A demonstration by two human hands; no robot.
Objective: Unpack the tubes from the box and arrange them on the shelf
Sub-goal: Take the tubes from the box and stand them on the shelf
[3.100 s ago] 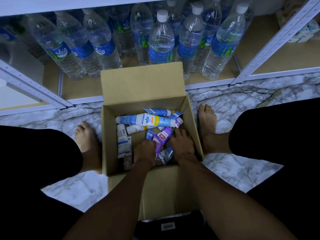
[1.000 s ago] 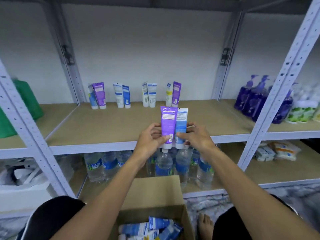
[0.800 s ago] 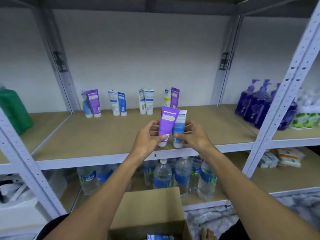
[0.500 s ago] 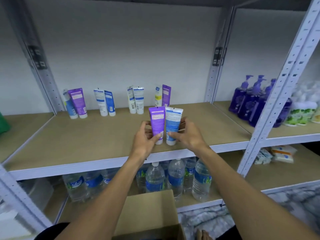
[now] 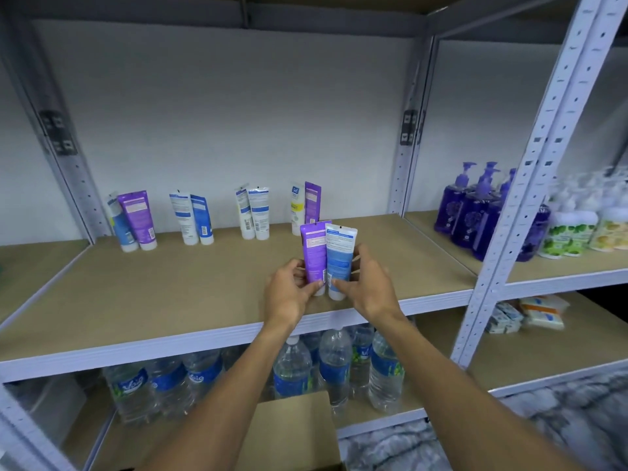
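Note:
My left hand (image 5: pixel 289 294) grips a purple tube (image 5: pixel 315 251) and my right hand (image 5: pixel 368 287) grips a blue tube (image 5: pixel 339 256). Both tubes stand side by side, caps down, near the front of the brown middle shelf (image 5: pixel 170 294). Several pairs of tubes (image 5: pixel 253 212) stand in a row along the back of the same shelf. Only a flap of the cardboard box (image 5: pixel 289 433) shows at the bottom edge; its contents are out of sight.
Water bottles (image 5: pixel 333 365) fill the lower shelf behind the box. Purple pump bottles (image 5: pixel 475 212) and pale soap bottles (image 5: pixel 577 229) stand on the right-hand shelf, past a white upright post (image 5: pixel 530 164). Small packets (image 5: pixel 530 314) lie lower right.
Both hands lifted the two tubes out of the box, carried them up and forward, and lowered them onto the front part of the middle shelf. The view rose from the box to the shelf.

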